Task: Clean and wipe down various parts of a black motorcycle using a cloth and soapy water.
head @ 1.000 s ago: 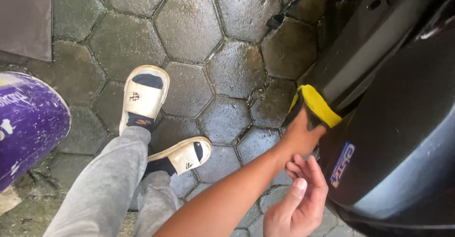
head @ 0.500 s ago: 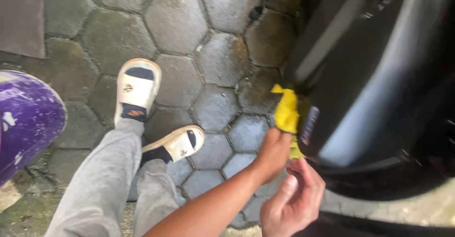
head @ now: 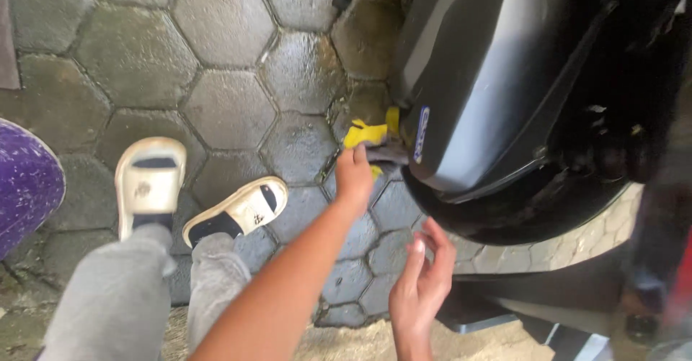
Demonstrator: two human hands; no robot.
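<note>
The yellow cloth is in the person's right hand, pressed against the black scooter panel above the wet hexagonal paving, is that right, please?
Not quite: the head view shows the left hand holding the yellow cloth against the black scooter panel. The right hand is lower down, open and holding nothing. The wet hexagonal paving is as you say.

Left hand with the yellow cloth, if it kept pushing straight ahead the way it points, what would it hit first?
The left hand points up-frame, its yellow cloth against the black scooter panel. Straight on, it would probably meet that panel's lower edge first; depth is unclear.
</note>
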